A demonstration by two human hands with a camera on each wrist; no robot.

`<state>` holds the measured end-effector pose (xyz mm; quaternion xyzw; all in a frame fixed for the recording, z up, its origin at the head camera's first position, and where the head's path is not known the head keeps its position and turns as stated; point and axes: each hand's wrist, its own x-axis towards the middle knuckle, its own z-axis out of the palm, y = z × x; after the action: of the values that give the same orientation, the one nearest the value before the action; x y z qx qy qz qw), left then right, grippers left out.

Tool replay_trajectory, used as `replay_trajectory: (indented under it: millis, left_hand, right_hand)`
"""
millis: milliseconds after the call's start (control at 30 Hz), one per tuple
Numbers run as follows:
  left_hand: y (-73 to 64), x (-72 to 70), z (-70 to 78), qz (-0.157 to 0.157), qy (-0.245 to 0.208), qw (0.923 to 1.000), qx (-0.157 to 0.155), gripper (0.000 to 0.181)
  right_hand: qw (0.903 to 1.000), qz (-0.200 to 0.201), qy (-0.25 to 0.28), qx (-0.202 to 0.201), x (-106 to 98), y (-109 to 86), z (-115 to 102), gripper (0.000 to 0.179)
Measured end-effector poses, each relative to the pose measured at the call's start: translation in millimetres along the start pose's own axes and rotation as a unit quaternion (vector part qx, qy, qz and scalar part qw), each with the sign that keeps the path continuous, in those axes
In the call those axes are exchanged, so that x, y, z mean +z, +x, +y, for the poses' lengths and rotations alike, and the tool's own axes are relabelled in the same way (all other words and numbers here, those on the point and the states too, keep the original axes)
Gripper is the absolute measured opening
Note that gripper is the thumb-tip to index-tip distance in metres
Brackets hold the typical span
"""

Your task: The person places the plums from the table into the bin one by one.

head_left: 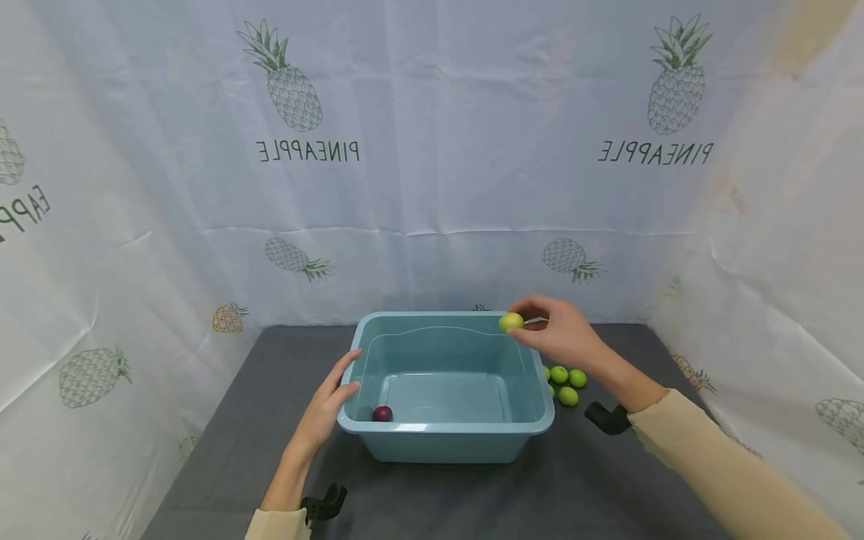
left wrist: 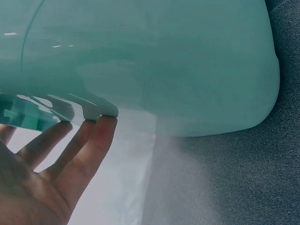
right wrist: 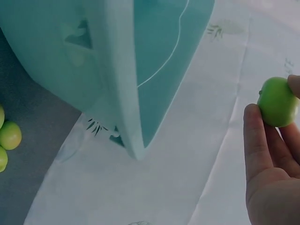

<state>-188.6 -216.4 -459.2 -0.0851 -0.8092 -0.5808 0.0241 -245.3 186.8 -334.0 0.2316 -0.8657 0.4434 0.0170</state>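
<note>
Against the left side of a blue-green plastic basin (head_left: pixel 445 429), my left hand (head_left: pixel 320 411) grips the rim. In the left wrist view its fingertips (left wrist: pixel 108 123) press up under the rim's outer edge. My right hand (head_left: pixel 565 331) pinches a yellow-green lime (head_left: pixel 511 322) between thumb and fingers, over the basin's back right corner. The right wrist view shows this lime (right wrist: pixel 277 102) between the fingertips. Inside the basin, at the front left, lies one small dark red round fruit (head_left: pixel 382 414).
Several more green limes (head_left: pixel 568 396) lie close beside the basin's right wall, some partly hidden by it. The basin stands on a dark grey cloth-covered table (head_left: pixel 283 375). A white curtain (head_left: pixel 439 187) printed with pineapples hangs behind and at both sides.
</note>
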Motion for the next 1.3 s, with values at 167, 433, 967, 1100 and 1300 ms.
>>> replay_trajectory:
  millis: [167,433,967,1100,1300]
  left_hand:
    - [0.4,0.1,-0.2,0.001,0.003,1.0,-0.003,0.053]
    - [-0.3,-0.1,-1.1,-0.001,0.0,1.0,-0.004,0.052]
    - [-1.5,0.3,0.6,-0.002,-0.007,1.0,-0.006,0.053]
    - [-1.1,0.0,0.5,-0.002,-0.009,0.9999,-0.008,0.053]
    - [0.0,0.6,0.7,0.0,-0.004,0.9999,-0.012,0.053]
  right_hand:
    - [0.9999,-0.008,0.007,-0.007,3.9,8.2,-9.9,0.034]
    - [0.9997,-0.01,0.009,-0.021,14.0,22.6,-27.2,0.033]
    - [0.9987,-0.028,0.035,-0.025,39.2,53.6,-42.3,0.032]
    - [0.9982,-0.034,0.038,-0.031,45.2,61.1,-44.6,0.033]
    - [0.9974,-0.038,0.034,-0.051,54.0,73.7,-45.0,0.033]
